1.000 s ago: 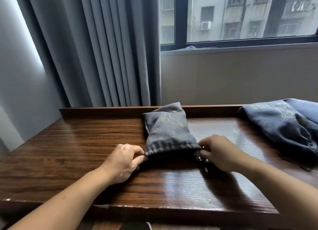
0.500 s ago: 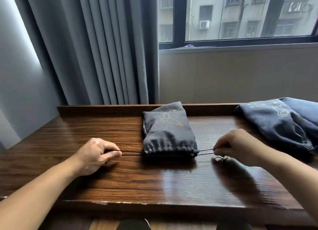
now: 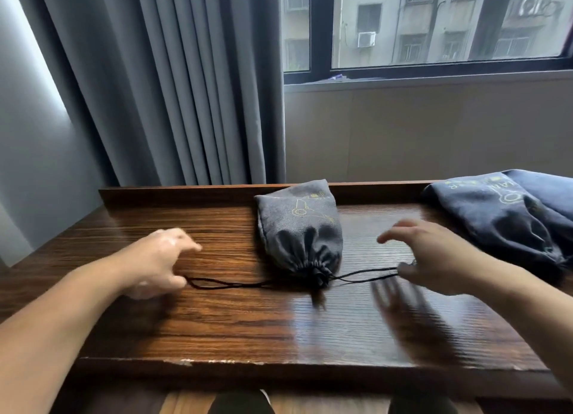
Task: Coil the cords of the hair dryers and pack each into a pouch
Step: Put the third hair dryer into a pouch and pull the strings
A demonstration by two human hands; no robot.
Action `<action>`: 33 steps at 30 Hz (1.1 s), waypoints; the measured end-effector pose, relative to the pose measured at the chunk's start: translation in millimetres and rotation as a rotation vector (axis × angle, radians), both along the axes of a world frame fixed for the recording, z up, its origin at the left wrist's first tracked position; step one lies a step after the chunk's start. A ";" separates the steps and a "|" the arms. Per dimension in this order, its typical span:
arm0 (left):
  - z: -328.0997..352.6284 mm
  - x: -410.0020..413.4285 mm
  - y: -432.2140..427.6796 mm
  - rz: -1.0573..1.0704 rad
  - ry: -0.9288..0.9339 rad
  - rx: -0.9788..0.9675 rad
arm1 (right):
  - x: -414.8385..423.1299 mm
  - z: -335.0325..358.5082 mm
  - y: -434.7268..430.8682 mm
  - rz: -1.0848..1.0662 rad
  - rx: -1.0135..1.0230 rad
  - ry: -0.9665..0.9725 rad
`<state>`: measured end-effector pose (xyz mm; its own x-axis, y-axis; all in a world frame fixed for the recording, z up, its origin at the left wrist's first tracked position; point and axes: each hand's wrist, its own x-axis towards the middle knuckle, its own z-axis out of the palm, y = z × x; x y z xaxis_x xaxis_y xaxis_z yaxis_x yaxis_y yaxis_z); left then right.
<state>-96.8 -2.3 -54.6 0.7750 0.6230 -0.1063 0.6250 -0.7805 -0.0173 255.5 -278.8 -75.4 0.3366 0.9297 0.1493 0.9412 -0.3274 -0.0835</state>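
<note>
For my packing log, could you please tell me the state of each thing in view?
Pouch: cinched shut, lying on the table.
Drawstrings: drawn out to both sides.
Left hand: open, at the left string's end.
Right hand: open, fingers spread, blurred.
Other pouches: lying at right, one mouth gathered.

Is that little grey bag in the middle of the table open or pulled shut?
Pulled shut. The pouch's mouth is bunched into tight pleats, and its black drawstring trails out on both sides.

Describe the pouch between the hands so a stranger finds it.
On the wooden table under the window, look at the middle. The grey pouch there lies alone, mouth cinched, black strings trailing both sides; the other pouches are piled at the right edge.
</note>
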 end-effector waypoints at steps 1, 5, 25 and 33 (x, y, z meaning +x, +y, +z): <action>3.2 14.7 -14.2 -0.030 -0.078 -0.014 | -15.9 2.4 7.3 0.072 0.041 0.076; -21.3 80.0 -87.0 -0.081 -0.407 -0.119 | -64.4 -5.9 36.6 0.203 0.036 0.266; -62.3 115.5 -99.8 -0.003 -0.943 -0.347 | -84.3 -30.2 76.4 0.209 0.421 0.543; -61.3 118.6 -103.9 -0.021 -0.982 -0.200 | -70.8 -34.0 75.9 0.068 0.474 0.532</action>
<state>21.7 -106.2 -115.9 0.5863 0.6486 0.4854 0.2778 -0.7238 0.6316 184.7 -202.8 -109.4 0.4194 0.8272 0.3739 0.7503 -0.0841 -0.6557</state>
